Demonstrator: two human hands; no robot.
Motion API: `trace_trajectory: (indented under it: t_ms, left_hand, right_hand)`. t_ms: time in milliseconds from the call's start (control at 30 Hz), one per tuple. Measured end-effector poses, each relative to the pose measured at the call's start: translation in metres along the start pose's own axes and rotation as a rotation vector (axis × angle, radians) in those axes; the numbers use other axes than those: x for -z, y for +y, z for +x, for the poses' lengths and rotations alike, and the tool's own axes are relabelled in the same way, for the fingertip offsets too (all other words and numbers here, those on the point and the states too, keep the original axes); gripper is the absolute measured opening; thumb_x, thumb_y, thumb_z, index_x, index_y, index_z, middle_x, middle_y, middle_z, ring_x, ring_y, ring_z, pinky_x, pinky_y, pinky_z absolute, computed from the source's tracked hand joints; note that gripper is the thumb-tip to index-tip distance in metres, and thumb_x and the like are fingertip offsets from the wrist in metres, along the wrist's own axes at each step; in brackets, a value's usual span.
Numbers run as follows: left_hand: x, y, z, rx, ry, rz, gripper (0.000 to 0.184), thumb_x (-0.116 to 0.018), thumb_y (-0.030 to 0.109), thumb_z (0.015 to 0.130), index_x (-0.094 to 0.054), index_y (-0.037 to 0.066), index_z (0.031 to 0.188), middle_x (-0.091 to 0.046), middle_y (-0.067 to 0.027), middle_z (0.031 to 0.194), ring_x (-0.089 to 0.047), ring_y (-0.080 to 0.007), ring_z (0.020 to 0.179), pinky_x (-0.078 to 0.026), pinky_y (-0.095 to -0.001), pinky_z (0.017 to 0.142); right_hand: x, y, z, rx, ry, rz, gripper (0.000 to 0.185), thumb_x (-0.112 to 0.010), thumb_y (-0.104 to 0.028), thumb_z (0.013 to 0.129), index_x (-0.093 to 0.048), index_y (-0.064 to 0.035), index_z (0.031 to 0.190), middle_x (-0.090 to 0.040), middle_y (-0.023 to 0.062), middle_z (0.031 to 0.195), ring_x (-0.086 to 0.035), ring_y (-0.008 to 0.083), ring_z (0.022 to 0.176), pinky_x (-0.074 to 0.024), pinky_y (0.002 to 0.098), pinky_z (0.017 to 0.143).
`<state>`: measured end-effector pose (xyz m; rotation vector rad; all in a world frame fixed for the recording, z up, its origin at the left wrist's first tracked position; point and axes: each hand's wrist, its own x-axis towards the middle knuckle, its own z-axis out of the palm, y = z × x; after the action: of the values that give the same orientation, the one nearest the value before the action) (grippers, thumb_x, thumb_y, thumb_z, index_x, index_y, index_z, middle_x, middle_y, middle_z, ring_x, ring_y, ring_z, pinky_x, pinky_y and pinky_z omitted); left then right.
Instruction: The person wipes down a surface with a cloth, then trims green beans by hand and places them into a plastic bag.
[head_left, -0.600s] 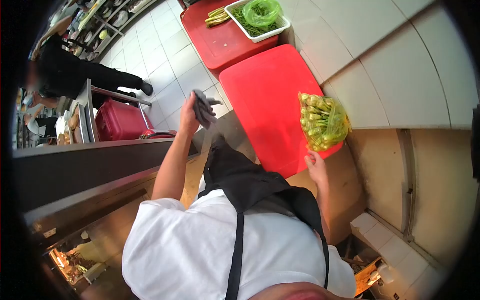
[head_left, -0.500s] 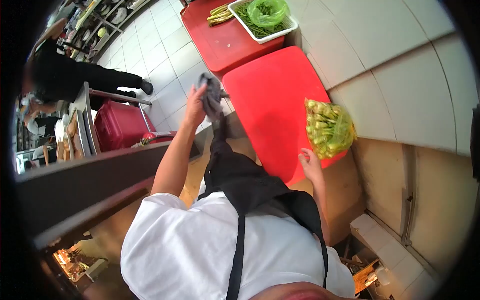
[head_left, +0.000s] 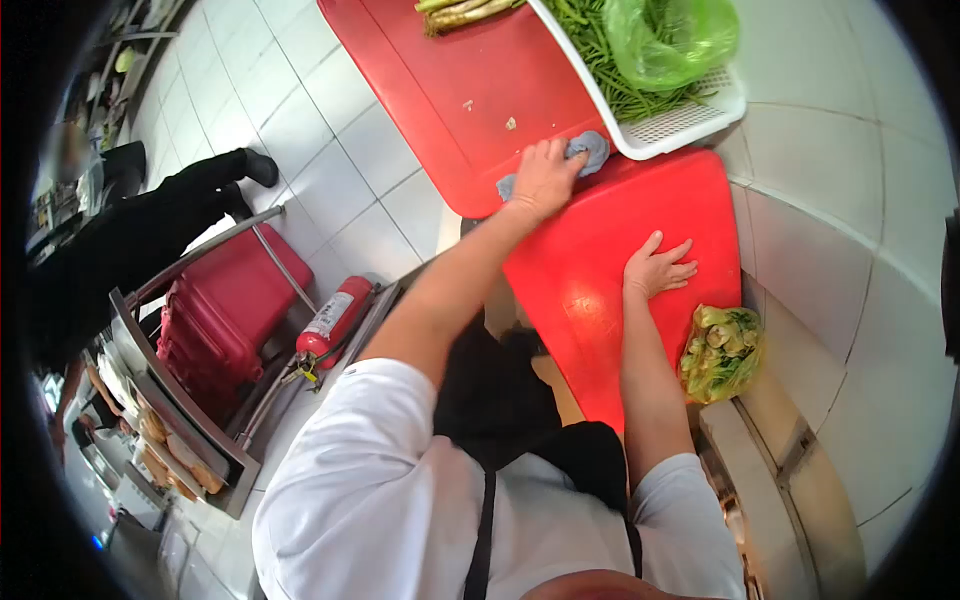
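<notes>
My left hand (head_left: 545, 180) presses a grey-blue cloth (head_left: 588, 152) onto the near edge of the far red lid (head_left: 455, 90), with the fingers closed over it. Parts of the cloth stick out on both sides of the hand. On the nearer red lid (head_left: 575, 300) my right hand (head_left: 660, 270) lies with its fingers spread, holding nothing. A bag of pale green vegetables (head_left: 722, 352) in yellowish plastic sits at the right edge of this lid, just below my right hand.
A white basket (head_left: 690, 125) holds green beans and a green plastic bag (head_left: 670, 40). Stalks (head_left: 465, 12) and small scraps lie on the far lid. Tiled wall borders the right. Left are a fire extinguisher (head_left: 335, 318), a red bin (head_left: 235, 290) and a person in dark trousers (head_left: 130, 230).
My left hand has brought the cloth from the air at left down onto the far lid. My right hand has moved from beside the vegetable bag onto the near lid. The view has shifted.
</notes>
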<state>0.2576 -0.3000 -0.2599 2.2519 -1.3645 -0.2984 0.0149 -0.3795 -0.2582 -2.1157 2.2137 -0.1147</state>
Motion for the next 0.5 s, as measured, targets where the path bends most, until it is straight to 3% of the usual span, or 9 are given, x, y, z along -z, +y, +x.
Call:
trace_trajectory:
  t_ms: [100, 167, 200, 300, 367, 400, 433, 467, 500]
  left_hand:
    - [0.055, -0.122, 0.007, -0.025, -0.018, 0.161, 0.021, -0.062, 0.015, 0.075, -0.069, 0.016, 0.095, -0.062, -0.0153, 0.089, -0.059, -0.0318, 0.086, -0.046, -0.0455, 0.071]
    - [0.122, -0.254, 0.012, 0.357, 0.045, 0.520, 0.019, -0.060, 0.016, 0.079, -0.069, 0.011, 0.095, -0.067, -0.0119, 0.089, -0.063, -0.0325, 0.084, -0.049, -0.0440, 0.070]
    - [0.162, -0.334, 0.006, 0.740, 0.007, 0.539, 0.023, -0.059, 0.023, 0.084, -0.069, 0.008, 0.098, -0.068, -0.0122, 0.087, -0.066, -0.0325, 0.084, -0.051, -0.0438, 0.070]
    - [0.262, -0.325, 0.025, 1.008, 0.327, 0.663, 0.030, -0.054, 0.035, 0.092, -0.065, 0.010, 0.104, -0.067, -0.0195, 0.091, -0.068, -0.0339, 0.085, -0.053, -0.0463, 0.064]
    - [0.237, -0.261, 0.042, 0.824, 0.150, 0.318, 0.030, -0.054, 0.036, 0.093, -0.064, 0.009, 0.103, -0.066, -0.0212, 0.084, -0.068, -0.0368, 0.081, -0.052, -0.0477, 0.061]
    - [0.187, -0.238, 0.028, 0.414, 0.016, 0.548, 0.031, -0.055, 0.035, 0.093, -0.062, 0.008, 0.107, -0.067, -0.0217, 0.091, -0.066, -0.0396, 0.071, -0.051, -0.0487, 0.058]
    - [0.170, -0.141, 0.046, 0.624, 0.018, 0.168, 0.035, -0.059, 0.033, 0.090, -0.060, 0.009, 0.115, -0.065, -0.0213, 0.105, -0.064, -0.0402, 0.082, -0.050, -0.0567, 0.070]
    - [0.128, -0.098, 0.036, 0.077, 0.082, 0.393, 0.041, -0.063, 0.031, 0.085, -0.059, 0.010, 0.120, -0.060, -0.0186, 0.117, -0.058, -0.0382, 0.100, -0.043, -0.0639, 0.086]
    - [0.099, -0.070, 0.033, -0.018, -0.073, 0.225, 0.033, -0.062, 0.033, 0.085, -0.065, 0.016, 0.114, -0.058, -0.0150, 0.107, -0.056, -0.0339, 0.102, -0.039, -0.0624, 0.091]
  right_hand:
    - [-0.004, -0.006, -0.006, -0.010, 0.031, -0.017, 0.076, -0.052, -0.053, 0.092, -0.028, -0.0081, 0.148, -0.020, 0.0377, 0.147, -0.017, 0.0477, 0.140, -0.0149, 0.0614, 0.113]
    - [-0.003, -0.009, -0.005, -0.022, 0.026, -0.009, 0.076, -0.052, -0.053, 0.092, -0.028, -0.0079, 0.148, -0.021, 0.0375, 0.146, -0.018, 0.0475, 0.140, -0.0154, 0.0616, 0.112]
    - [-0.003, -0.010, -0.005, -0.010, 0.036, -0.012, 0.076, -0.053, -0.053, 0.092, -0.028, -0.0078, 0.148, -0.021, 0.0374, 0.146, -0.018, 0.0476, 0.140, -0.0156, 0.0619, 0.112]
    - [-0.005, -0.007, -0.002, 0.005, 0.064, -0.018, 0.076, -0.054, -0.052, 0.091, -0.029, -0.0075, 0.148, -0.022, 0.0370, 0.146, -0.019, 0.0478, 0.140, -0.0161, 0.0628, 0.111]
    - [-0.008, -0.006, -0.002, 0.008, 0.071, -0.015, 0.076, -0.054, -0.052, 0.091, -0.030, -0.0074, 0.147, -0.023, 0.0367, 0.146, -0.019, 0.0480, 0.140, -0.0164, 0.0634, 0.111]
    - [-0.008, -0.007, -0.004, 0.000, 0.061, -0.026, 0.076, -0.055, -0.052, 0.091, -0.030, -0.0072, 0.147, -0.023, 0.0366, 0.146, -0.020, 0.0480, 0.139, -0.0164, 0.0636, 0.111]
    - [-0.008, -0.006, -0.004, -0.002, 0.058, -0.035, 0.076, -0.055, -0.051, 0.090, -0.031, -0.0071, 0.147, -0.023, 0.0366, 0.146, -0.020, 0.0480, 0.139, -0.0165, 0.0637, 0.111]
    - [-0.008, -0.007, -0.001, -0.002, 0.057, -0.044, 0.076, -0.055, -0.051, 0.090, -0.031, -0.0070, 0.147, -0.023, 0.0365, 0.146, -0.020, 0.0480, 0.139, -0.0166, 0.0639, 0.111]
    - [-0.007, -0.009, 0.001, 0.008, 0.067, -0.030, 0.076, -0.055, -0.051, 0.090, -0.031, -0.0070, 0.147, -0.023, 0.0365, 0.146, -0.020, 0.0479, 0.139, -0.0167, 0.0640, 0.110]
